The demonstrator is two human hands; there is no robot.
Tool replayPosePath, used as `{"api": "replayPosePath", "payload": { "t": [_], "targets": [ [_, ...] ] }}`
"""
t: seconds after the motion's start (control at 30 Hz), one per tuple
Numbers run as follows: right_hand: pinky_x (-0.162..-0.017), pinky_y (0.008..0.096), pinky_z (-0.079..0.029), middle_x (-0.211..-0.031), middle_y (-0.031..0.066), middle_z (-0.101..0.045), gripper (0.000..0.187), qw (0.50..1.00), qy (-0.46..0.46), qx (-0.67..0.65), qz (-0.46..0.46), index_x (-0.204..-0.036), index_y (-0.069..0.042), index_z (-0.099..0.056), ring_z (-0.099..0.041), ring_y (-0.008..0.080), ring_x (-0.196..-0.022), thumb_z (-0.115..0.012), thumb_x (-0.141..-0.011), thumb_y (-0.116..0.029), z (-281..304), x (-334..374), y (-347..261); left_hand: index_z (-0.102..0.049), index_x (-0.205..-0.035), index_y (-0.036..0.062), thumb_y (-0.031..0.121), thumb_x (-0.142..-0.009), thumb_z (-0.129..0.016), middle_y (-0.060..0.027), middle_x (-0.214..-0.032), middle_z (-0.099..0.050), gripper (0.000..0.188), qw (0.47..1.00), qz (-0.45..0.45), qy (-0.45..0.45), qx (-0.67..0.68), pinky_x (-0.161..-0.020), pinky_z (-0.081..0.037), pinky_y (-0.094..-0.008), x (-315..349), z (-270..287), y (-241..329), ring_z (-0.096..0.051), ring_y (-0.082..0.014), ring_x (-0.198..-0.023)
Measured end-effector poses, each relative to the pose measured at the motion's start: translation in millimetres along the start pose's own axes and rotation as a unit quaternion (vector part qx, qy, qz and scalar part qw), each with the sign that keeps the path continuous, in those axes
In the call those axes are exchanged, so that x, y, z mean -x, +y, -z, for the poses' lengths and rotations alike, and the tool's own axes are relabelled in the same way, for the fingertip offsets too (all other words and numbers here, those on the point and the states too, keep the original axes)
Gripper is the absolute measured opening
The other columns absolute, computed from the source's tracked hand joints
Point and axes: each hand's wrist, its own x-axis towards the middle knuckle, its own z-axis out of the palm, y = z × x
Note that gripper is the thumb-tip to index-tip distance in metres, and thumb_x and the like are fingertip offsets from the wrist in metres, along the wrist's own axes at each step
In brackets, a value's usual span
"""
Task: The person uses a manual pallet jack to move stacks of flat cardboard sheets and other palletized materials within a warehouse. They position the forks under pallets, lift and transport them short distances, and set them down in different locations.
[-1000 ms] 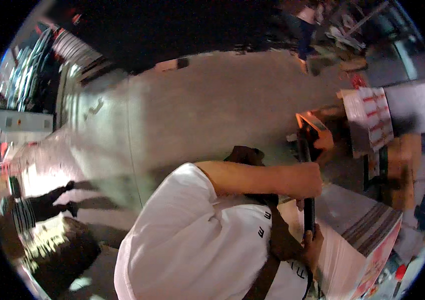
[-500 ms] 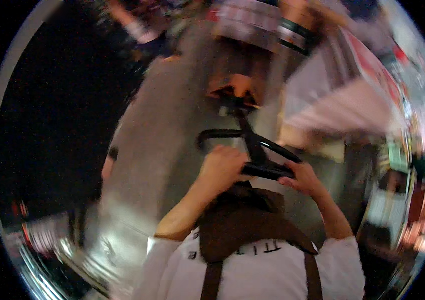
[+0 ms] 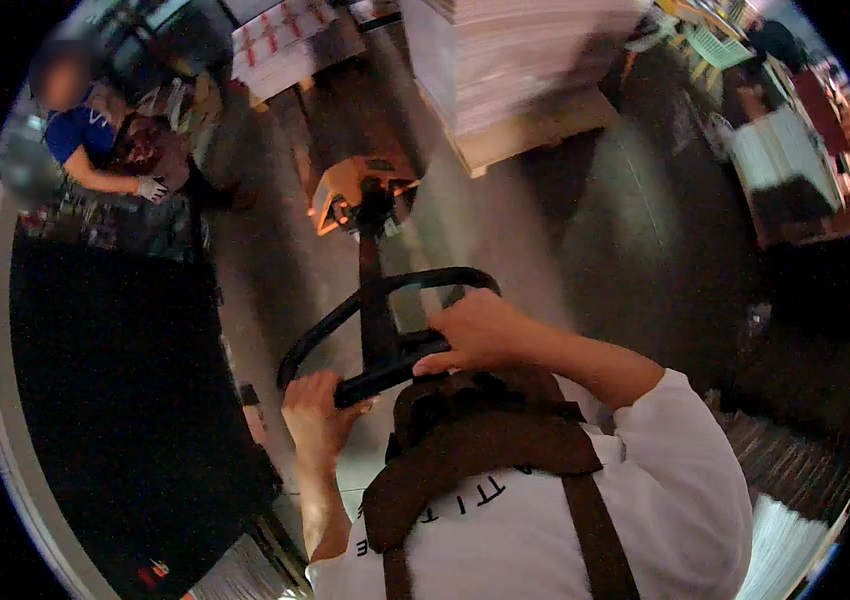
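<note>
In front of my body is the black loop handle of a pallet jack, its shaft running forward to an orange base low on the floor. My left hand is wrapped round the left end of the handle's near bar. My right hand grips the right part of the same handle, with its fingers curled over the bar. The jack's forks are hard to make out in the shade beyond the base.
A tall stack of pale sheets rests on a wooden pallet ahead to the right. Another stack stands farther ahead. A person in a blue shirt is at the far left. A large dark surface lies along my left.
The handle has swung round, its base now lying ahead to the left. My left hand is lower and farther left, my right hand farther in. A person has come into view.
</note>
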Motion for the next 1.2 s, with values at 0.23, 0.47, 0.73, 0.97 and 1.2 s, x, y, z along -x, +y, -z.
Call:
{"api": "replayPosePath", "payload": {
  "t": [0.23,0.47,0.73,0.97,1.2],
  "targets": [
    [-0.061,0.0467,-0.048,-0.068,0.019,-0.062,0.07,0.993,0.119,-0.005,0.011,-0.079,-0.004,-0.063,-0.062,0.0389,-0.068,-0.044,-0.083,-0.072,-42.4,64.0,-51.4,-0.064,-0.076,0.0046,0.024,-0.056,-0.087,-0.0138,-0.071,-0.062,0.036,0.998,-0.005,-0.064,0.028,-0.06,-0.045,-0.0417,71.1,36.7,23.7,-0.06,-0.0339,-0.065],
    [-0.055,0.045,-0.045,-0.06,0.0171,-0.058,0.066,0.972,0.231,-0.018,-0.042,-0.071,-0.006,-0.06,-0.06,0.0378,-0.061,-0.046,-0.084,-0.068,-109.9,132.9,-90.8,-0.065,-0.087,0.0044,0.024,-0.063,-0.085,-0.0156,-0.074,-0.063,0.037,0.99,-0.071,-0.117,0.031,-0.063,-0.047,-0.0418,152.9,35.8,38.6,-0.06,-0.0361,-0.069],
    [-0.055,0.0451,-0.045,-0.061,0.0166,-0.059,0.062,0.976,0.199,-0.023,-0.081,-0.071,-0.007,-0.061,-0.061,0.0369,-0.062,-0.047,-0.084,-0.066,-95.4,179.3,-129.9,-0.059,-0.115,-0.0005,0.052,-0.092,-0.047,-0.0225,-0.12,-0.056,0.058,0.756,-0.166,-0.264,0.576,-0.1,-0.037,-0.0442,119.6,121.3,156.6,-0.051,-0.0353,-0.115],
    [-0.06,0.0476,-0.047,-0.068,0.0159,-0.064,0.06,0.974,0.217,0.006,-0.071,-0.075,-0.007,-0.063,-0.063,0.038,-0.068,-0.049,-0.085,-0.064,-77.2,230.6,-164.6,-0.057,-0.117,-0.0049,0.052,-0.097,-0.038,-0.0239,-0.108,-0.057,0.063,0.227,-0.314,-0.311,0.868,-0.082,-0.046,-0.0411,166.2,197.1,314.5,-0.055,-0.0331,-0.101],
    [-0.061,0.0446,-0.046,-0.072,0.0147,-0.063,0.042,0.964,0.266,-0.009,-0.028,-0.075,-0.008,-0.063,-0.061,0.0357,-0.069,-0.061,-0.083,-0.049,-73.4,279.0,-180.8,-0.054,-0.119,-0.0075,0.046,-0.101,-0.033,-0.0224,-0.098,-0.059,0.06,0.069,-0.31,-0.043,0.947,-0.065,-0.053,-0.037,194.2,252.4,389.7,-0.059,-0.0294,-0.089]
  ]
}}
